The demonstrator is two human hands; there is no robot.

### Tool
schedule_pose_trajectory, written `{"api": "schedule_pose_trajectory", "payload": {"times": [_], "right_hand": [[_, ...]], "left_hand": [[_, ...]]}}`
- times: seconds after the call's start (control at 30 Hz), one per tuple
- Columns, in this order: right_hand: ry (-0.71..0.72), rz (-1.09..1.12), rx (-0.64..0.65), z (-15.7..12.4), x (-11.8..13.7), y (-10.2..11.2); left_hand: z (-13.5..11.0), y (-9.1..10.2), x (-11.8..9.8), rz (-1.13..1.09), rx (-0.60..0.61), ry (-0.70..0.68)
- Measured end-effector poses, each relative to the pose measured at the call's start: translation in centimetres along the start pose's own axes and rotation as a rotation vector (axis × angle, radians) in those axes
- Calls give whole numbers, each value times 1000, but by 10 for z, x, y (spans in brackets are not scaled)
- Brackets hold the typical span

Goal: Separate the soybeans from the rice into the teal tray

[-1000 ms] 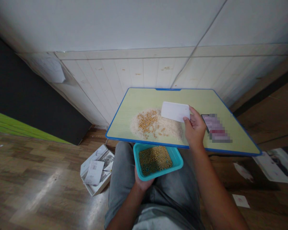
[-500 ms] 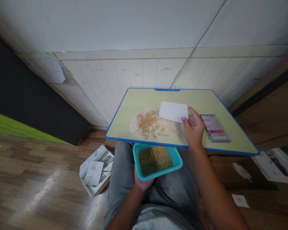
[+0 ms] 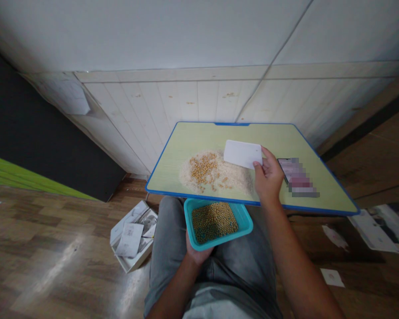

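My right hand (image 3: 269,176) pinches the right end of a flat white rectangular card (image 3: 242,153) above the table. Under and beside the card lies a spread of pale rice-like grains (image 3: 237,177). Yellow soybeans (image 3: 203,166) are heaped on its left part, with several scattered nearer the table's front edge. On my lap, my left hand (image 3: 198,254) grips the turquoise plastic basket (image 3: 245,225) from below, its fingers mostly hidden. Many soybeans (image 3: 216,221) cover the basket's bottom, which shows through in places.
The small yellow-green table (image 3: 193,135) has a blue rim and stands against the wall. A phone (image 3: 297,177), partly blurred out, lies on its right side. An open white box (image 3: 133,239) with papers sits on the wooden floor at left.
My right hand has shifted the white card slightly to the right. My left hand and the basket stay in place.
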State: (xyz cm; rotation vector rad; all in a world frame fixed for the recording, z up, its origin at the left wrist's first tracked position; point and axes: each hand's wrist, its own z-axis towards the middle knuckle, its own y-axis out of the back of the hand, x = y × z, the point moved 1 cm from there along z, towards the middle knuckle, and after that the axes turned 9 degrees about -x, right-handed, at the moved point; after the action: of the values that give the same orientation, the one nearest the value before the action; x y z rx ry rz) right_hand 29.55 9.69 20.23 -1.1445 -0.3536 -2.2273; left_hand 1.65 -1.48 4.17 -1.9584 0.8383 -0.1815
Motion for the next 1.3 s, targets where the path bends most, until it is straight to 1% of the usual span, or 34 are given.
{"api": "schedule_pose_trajectory", "payload": {"times": [0.17,0.33,0.43,0.5,0.67,0.73,0.83,0.97,1.03,1.13,1.3], "right_hand": [[-51,17,33,1,3,0],[-64,30,25,1,5,0],[-77,29,56,0,6,0],[-83,41,64,0,6,-1],[-79,60,45,-1,5,0],[-76,61,36,-1,5,0],[-74,80,40,-1,5,-1],[-61,86,46,-1,5,-1],[-53,67,35,-1,5,-1],[-46,69,14,0,5,0],[-43,78,27,0,4,0]], "left_hand": [[-2,-3,0,25,-56,-22],[-6,-12,0,37,-162,-42],[-7,-16,0,41,-186,-37],[-7,-16,0,47,-174,-30],[-5,-10,-1,75,-67,-31],[-5,-9,-1,78,-50,-31],[-5,-11,-1,71,-70,-38],[-8,-20,-2,83,-155,-41],[-10,-23,-2,90,-175,-40],[-11,-22,-3,103,-158,-34],[-6,-9,-1,46,-70,-13]]}}
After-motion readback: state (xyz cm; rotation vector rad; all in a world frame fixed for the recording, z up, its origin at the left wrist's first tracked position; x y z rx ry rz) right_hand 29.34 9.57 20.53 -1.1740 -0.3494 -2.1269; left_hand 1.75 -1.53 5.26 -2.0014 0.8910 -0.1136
